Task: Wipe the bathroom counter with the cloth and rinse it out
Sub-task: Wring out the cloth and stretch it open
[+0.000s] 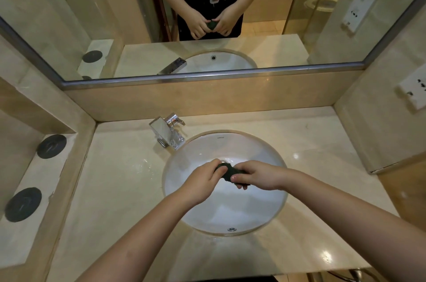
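1. Head view: I saw the left hand (202, 180) and the right hand (262, 175) meeting over the sink (244, 209), both clenched around a dark green cloth (227, 171) bunched between them.
2. The cloth was held above the middle of the white bowl, apart from the counter (119, 189).
3. An overflow hole (231, 229) showed on the bowl's near wall. I could not tell whether water stood inside.
4. The chrome faucet (167, 132) stood at the far-left rim, its spout toward the bowl.
5. Two black discs (51, 146) lay on the lower ledge left of the counter.
6. The mirror (276, 46) showed both hands gripping the cloth.
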A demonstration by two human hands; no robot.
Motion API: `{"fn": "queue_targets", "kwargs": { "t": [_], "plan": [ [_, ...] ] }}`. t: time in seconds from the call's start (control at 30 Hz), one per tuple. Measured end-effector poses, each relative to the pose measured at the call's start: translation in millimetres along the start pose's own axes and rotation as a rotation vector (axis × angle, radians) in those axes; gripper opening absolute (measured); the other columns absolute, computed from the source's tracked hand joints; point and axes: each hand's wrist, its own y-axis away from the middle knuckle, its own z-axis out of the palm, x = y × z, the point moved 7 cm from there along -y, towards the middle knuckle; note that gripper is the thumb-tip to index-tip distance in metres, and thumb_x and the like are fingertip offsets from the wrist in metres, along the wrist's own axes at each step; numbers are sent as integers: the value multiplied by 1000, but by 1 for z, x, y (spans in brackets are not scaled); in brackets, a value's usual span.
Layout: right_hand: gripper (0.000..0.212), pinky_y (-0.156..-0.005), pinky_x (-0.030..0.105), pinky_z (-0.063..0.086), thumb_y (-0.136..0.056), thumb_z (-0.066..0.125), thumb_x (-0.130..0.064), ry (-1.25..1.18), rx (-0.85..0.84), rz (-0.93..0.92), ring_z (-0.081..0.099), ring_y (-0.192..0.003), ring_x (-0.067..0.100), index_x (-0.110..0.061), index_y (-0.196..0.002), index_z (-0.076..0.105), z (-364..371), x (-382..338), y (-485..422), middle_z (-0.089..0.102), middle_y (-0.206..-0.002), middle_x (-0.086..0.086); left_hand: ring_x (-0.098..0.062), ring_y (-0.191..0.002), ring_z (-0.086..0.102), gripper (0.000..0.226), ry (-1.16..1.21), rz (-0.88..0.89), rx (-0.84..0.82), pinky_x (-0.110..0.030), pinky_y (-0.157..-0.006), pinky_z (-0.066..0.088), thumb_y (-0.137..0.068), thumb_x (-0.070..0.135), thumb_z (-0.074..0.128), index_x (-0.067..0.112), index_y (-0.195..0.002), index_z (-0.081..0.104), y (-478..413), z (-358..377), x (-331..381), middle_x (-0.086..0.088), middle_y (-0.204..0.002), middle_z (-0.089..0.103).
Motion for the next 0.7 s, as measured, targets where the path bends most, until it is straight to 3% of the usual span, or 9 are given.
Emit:
{"fn": "queue_targets", "kwargs": {
  "t": [0.07, 0.17, 0.3, 0.37, 0.47, 0.57, 0.63, 0.7],
  "plan": [
    [22, -65, 17, 38, -99, 48, -25, 22, 50, -25, 50, -66, 7, -14, -81, 53, 1, -6, -1, 50, -73, -10, -13, -65, 58, 32, 129, -78, 31, -30, -69, 42, -103, 33, 33, 31, -75, 49, 0, 4, -4, 8, -65, 59],
    [24, -62, 16, 35, -101, 42, -27, 180, 135, -66, 47, -68, 8, -29, -78, 49, 8, -16, -1, 47, -77, -6, -12, -54, 55, 46, 274, -181, 117, -30, -66, 44, -102, 33, 33, 24, -62, 54, -2, 5, -9, 1, -53, 58],
    [31, -69, 31, 29, -102, 34, -40, 589, 265, -50, 50, -79, 29, -12, -103, 47, 12, -11, -6, 50, -73, -2, -12, -48, 48, 50, 235, -234, 145, -27, -57, 38, -100, 34, 36, 21, -53, 50, -10, 6, -12, 1, -49, 51],
    [30, -76, 34, 32, -102, 35, -38, 800, 322, -123, 49, -73, 29, -11, -98, 47, 11, -9, -8, 55, -75, 1, -11, -46, 44, 51, 243, -284, 112, -27, -56, 35, -99, 33, 36, 22, -50, 49, -11, 11, -16, -1, -48, 50],
    [23, -69, 33, 31, -98, 48, -31, 977, 433, -267, 47, -62, 23, -12, -84, 50, 11, -15, -8, 57, -68, 1, -17, -52, 43, 47, 359, -418, 86, -29, -63, 35, -92, 40, 40, 21, -50, 51, -10, 18, -25, -5, -49, 50],
    [22, -71, 32, 30, -98, 48, -33, 826, 465, -236, 41, -64, 18, -13, -88, 52, 4, -14, -7, 48, -68, -7, -19, -57, 43, 47, 414, -447, 98, -30, -66, 35, -92, 43, 39, 15, -56, 51, -11, 18, -24, -7, -51, 49],
    [25, -73, 30, 34, -100, 41, -39, 497, 367, -147, 46, -69, 15, -16, -92, 50, 2, -3, -4, 50, -73, -11, -17, -56, 46, 50, 369, -363, 159, -29, -63, 37, -98, 40, 36, 18, -56, 52, -13, 12, -17, -2, -53, 52],
    [31, -71, 29, 41, -100, 36, -42, 123, 457, -83, 56, -74, 8, -22, -83, 53, -6, 0, 2, 60, -76, -12, -14, -56, 49, 47, 295, -256, 227, -29, -62, 41, -101, 37, 35, 23, -61, 55, -13, 8, -7, 6, -57, 58]
  ]
}}
